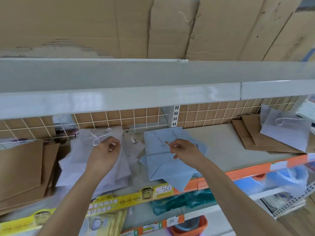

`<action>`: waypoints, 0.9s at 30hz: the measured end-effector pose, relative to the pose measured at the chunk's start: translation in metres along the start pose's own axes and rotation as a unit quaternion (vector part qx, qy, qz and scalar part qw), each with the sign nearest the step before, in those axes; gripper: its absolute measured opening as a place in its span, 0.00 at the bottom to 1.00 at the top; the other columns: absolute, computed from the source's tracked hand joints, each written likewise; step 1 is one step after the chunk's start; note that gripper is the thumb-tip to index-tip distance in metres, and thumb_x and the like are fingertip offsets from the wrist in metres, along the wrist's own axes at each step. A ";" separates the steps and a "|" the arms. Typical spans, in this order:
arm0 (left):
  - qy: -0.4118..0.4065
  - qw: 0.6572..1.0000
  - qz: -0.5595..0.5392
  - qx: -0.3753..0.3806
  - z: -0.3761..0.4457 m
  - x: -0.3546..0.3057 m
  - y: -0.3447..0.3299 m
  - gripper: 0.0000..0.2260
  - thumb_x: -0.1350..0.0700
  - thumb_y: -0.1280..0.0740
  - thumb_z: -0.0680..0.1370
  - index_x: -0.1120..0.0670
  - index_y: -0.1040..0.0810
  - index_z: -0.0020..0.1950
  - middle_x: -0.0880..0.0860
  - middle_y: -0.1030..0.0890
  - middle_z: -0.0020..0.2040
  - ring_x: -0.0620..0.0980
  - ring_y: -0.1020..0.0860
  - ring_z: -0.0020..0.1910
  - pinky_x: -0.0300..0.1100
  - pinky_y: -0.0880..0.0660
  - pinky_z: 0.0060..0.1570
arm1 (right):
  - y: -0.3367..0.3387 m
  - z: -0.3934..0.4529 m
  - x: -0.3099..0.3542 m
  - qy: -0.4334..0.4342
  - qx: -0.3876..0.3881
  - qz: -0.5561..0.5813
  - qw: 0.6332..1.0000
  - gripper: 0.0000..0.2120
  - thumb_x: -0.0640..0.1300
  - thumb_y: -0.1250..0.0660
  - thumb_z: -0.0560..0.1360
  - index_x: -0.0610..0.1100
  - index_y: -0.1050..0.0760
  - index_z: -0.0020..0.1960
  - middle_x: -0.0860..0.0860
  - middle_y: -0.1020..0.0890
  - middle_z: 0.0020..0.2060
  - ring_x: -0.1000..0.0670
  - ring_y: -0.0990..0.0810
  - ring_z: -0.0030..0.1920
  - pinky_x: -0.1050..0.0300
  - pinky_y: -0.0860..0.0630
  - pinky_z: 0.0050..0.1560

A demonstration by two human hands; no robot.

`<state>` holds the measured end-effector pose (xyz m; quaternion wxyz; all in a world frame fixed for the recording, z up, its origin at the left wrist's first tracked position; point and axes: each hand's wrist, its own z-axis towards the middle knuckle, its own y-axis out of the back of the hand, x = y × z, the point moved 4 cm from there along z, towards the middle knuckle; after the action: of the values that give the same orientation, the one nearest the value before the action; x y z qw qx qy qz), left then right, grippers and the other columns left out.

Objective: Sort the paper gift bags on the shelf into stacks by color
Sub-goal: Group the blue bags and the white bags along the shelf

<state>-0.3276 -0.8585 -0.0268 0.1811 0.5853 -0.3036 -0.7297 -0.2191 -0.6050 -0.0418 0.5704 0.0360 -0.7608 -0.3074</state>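
Flat paper gift bags lie on the shelf [221, 150]. A white stack [80, 160] sits left of centre, and my left hand [105, 150] hovers over it with fingers curled near its twisted cord handle [98, 137]. To its right lies a light blue stack [163, 166], overhanging the shelf's front edge. My right hand [182, 148] rests on the top blue bag, its fingers curled as if pinching the paper. Brown kraft bags [22, 167] lie at far left. More brown bags [252, 135] lie at far right with a white bag [286, 132] on top.
A white upper shelf [153, 86] overhangs close above the hands. A wire grid [119, 120] backs the shelf. An orange front rail [255, 169] carries price tags. Lower shelves hold packaged goods and an orange tub [192, 225].
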 end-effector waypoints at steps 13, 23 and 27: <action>-0.002 0.998 -0.031 0.061 -0.073 -0.125 -0.120 0.07 0.53 0.37 0.79 0.48 0.23 0.41 0.55 0.17 0.39 0.57 0.19 0.41 0.48 0.23 0.45 | 0.153 -0.043 -0.097 0.002 0.019 -0.025 0.999 0.07 0.46 0.38 0.78 0.50 0.24 0.54 0.47 0.18 0.49 0.59 0.18 0.36 0.60 0.28 0.36; -0.048 0.988 -0.024 0.143 -0.079 -0.204 -0.223 0.08 0.53 0.37 0.79 0.46 0.23 0.40 0.51 0.18 0.38 0.52 0.20 0.41 0.49 0.24 0.48 | 0.261 -0.057 -0.169 -0.036 -0.059 0.011 0.998 0.05 0.44 0.37 0.78 0.50 0.23 0.51 0.47 0.18 0.45 0.56 0.20 0.34 0.64 0.28 0.37; -0.067 0.986 -0.039 0.150 -0.059 -0.234 -0.266 0.08 0.54 0.37 0.77 0.46 0.23 0.39 0.51 0.18 0.37 0.53 0.20 0.38 0.49 0.24 0.44 | 0.302 -0.046 -0.195 -0.045 -0.081 -0.027 0.995 0.07 0.45 0.37 0.78 0.49 0.22 0.53 0.52 0.19 0.42 0.57 0.19 0.34 0.67 0.29 0.35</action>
<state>-0.1881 -0.5278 -0.0350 0.0422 0.5671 -0.3982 -0.7197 -0.0207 -0.3014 -0.0460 0.5280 -0.0041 -0.7573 -0.3844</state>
